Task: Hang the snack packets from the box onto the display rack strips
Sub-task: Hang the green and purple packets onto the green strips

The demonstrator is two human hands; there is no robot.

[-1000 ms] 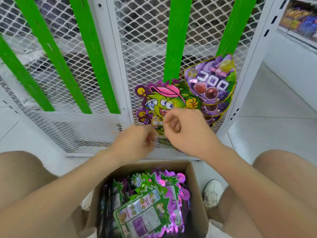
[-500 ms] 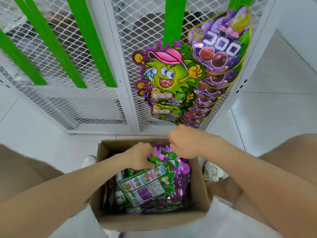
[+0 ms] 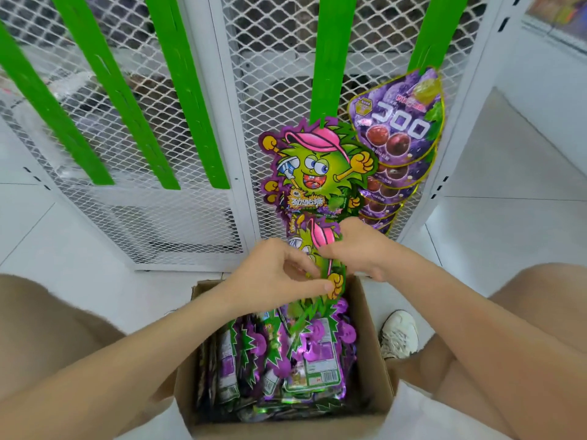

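What changed: half a second ago both hands were down in the box (image 3: 370, 338). Now they are up above it, with a new packet (image 3: 322, 239) between them.
Before that: one second ago the hands were up at the rack, at the hung green monster packets (image 3: 314, 173).
Left hand (image 3: 276, 274): pinches the lower side of the new packet with thumb and fingers.
Right hand (image 3: 362, 249): holds the top side of the same packet, close to the left hand.
Where the packet is: in the air, just over the back edge of the box and just under the hung green monster packets. It is tilted, not yet on a hook.
Middle strip (image 3: 330, 58): the green strip with the monster packets. The top one hangs from it, and its upper part is bare.
Purple grape packets (image 3: 400, 128): they hang in a row on the next strip to the right.
Left strips (image 3: 187, 90): green and bare.
In the box: lots more packets (image 3: 305, 357) wait – so the job is far from done.
What it means: one more packet is picked, and I think the next thing is to lift it up and hook its top hole onto the middle strip.
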